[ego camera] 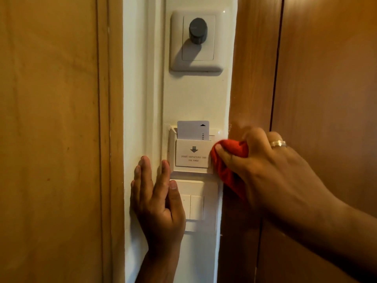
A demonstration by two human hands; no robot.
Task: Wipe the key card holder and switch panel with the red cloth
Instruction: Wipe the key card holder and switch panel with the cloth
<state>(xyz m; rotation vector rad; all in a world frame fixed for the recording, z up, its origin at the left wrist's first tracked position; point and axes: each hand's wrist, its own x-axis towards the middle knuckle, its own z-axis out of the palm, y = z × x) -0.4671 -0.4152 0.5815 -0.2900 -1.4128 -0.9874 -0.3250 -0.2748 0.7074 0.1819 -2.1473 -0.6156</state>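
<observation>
A white key card holder (191,154) is mounted on the narrow white wall strip, with a white key card (192,129) standing in its slot. Just below it sits the white switch panel (196,205), its left part hidden by my left hand (158,203). That hand lies flat against the wall with fingers spread, touching the holder's left edge. My right hand (265,168), wearing a ring, grips the bunched red cloth (228,162) and presses it against the holder's right edge.
A dimmer plate with a dark grey round knob (197,30) is fixed higher on the same wall strip. Brown wooden panels flank the strip: a door frame (110,119) on the left and a wooden door (306,68) on the right.
</observation>
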